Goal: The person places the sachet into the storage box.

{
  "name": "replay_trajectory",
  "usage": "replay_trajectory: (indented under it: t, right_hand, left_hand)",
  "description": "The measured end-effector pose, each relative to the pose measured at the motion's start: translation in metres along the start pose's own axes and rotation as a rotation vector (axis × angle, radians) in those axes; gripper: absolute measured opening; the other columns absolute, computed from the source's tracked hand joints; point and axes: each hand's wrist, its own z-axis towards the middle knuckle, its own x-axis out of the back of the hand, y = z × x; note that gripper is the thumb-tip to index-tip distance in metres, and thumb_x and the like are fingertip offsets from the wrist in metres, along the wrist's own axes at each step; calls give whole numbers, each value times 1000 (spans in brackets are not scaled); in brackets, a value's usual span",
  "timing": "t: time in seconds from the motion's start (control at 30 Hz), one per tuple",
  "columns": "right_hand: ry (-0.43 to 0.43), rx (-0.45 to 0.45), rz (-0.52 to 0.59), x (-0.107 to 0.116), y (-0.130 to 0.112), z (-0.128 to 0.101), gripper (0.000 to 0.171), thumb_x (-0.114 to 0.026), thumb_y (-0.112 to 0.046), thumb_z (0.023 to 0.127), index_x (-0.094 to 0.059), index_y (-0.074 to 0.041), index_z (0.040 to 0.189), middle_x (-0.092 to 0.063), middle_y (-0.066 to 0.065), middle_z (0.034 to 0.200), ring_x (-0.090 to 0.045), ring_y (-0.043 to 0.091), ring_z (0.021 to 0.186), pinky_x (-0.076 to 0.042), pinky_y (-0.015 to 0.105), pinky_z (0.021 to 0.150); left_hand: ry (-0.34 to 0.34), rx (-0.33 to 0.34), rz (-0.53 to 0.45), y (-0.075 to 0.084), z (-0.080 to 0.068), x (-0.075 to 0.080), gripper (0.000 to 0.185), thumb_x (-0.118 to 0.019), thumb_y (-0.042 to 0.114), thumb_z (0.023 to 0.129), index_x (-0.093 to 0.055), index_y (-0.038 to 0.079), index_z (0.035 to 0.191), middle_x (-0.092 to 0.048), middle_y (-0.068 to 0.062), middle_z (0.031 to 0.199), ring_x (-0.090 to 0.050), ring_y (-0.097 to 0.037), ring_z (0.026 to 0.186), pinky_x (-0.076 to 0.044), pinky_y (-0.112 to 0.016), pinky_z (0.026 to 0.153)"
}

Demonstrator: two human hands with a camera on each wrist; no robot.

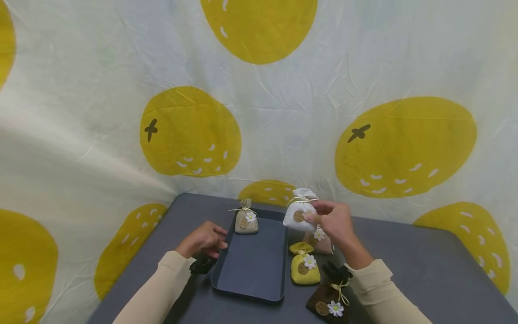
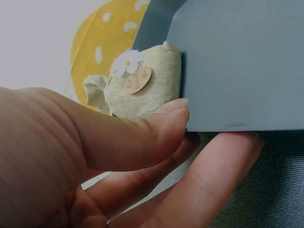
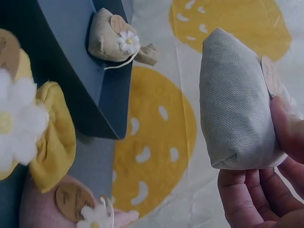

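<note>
My right hand (image 1: 332,220) holds a small white drawstring pouch (image 1: 298,217) in the air by its side, thumb across the front by a round tag. In the right wrist view the pouch's woven base (image 3: 235,104) faces the camera, fingers behind it. A dark rectangular tray (image 1: 252,265) lies on the table. My left hand (image 1: 206,240) pinches its left rim, with the thumb (image 2: 164,128) above and fingers below in the left wrist view. A beige pouch (image 1: 246,221) with a white flower and tag stands in the tray's far left corner.
Right of the tray sit a yellow pouch (image 1: 305,268), a pink pouch (image 1: 319,244) partly behind my right hand, and a dark brown pouch (image 1: 323,298) nearest me. A pale curtain (image 1: 283,126) with yellow fruit prints hangs behind the grey table (image 1: 408,265).
</note>
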Motion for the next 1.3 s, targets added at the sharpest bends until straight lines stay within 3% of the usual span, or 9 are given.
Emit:
replay_trajectory:
  t: [0.37, 0.63, 0.97, 1.07, 1.13, 1.2, 1.3]
  right_hand:
    - [-6, 19, 5, -26, -8, 15, 31, -87, -2, 78, -79, 4, 107, -78, 12, 91, -65, 13, 76, -56, 24, 65]
    - [5, 43, -63, -43, -8, 24, 33, -91, -8, 76, -81, 1, 106, -80, 15, 94, -67, 13, 78, -53, 23, 67]
    - [13, 34, -76, -59, -6, 28, 33, -93, -8, 76, -81, 0, 106, -80, 16, 97, -70, 21, 85, -54, 23, 70]
    - [13, 32, -98, -63, -5, 29, 33, -93, -11, 76, -82, -2, 106, -80, 15, 98, -70, 24, 88, -53, 31, 78]
    - [15, 18, -122, -65, -3, 29, 32, -93, -14, 77, -82, -5, 106, -81, 13, 98, -70, 27, 93, -48, 43, 93]
    - [14, -7, -133, -66, -2, 30, 32, -93, -16, 76, -83, -8, 105, -81, 11, 99, -69, 29, 98, -34, 59, 105]
    - [6, -31, -123, -69, 1, 30, 32, -93, -17, 76, -83, -9, 105, -81, 11, 100, -68, 31, 102, -15, 73, 108]
  left_hand:
    - [12, -8, -1, -1, 1, 0, 46, -77, -9, 85, -68, -7, 131, -78, -17, 105, -74, -21, 64, -63, -34, 55]
    - [14, -2, 2, -1, 1, 1, 45, -77, -8, 86, -69, -6, 131, -78, -17, 107, -72, -19, 63, -63, -35, 56]
    - [11, 7, -7, -3, 1, -1, 46, -77, -9, 86, -68, -6, 131, -77, -20, 112, -77, -26, 74, -64, -36, 58]
    - [16, 12, 4, -2, 1, -1, 46, -77, -9, 86, -68, -5, 131, -77, -20, 112, -77, -27, 75, -64, -36, 58]
    - [22, 19, 9, -2, 1, 0, 46, -77, -8, 86, -69, -4, 131, -77, -19, 112, -77, -27, 75, -64, -36, 58]
    - [23, 25, 15, -2, 2, 0, 46, -77, -8, 86, -69, -4, 131, -77, -20, 113, -78, -27, 76, -64, -36, 57]
    - [20, 27, 22, -2, 3, 0, 47, -77, -9, 86, -69, -4, 131, -76, -22, 115, -78, -29, 79, -64, -36, 58]
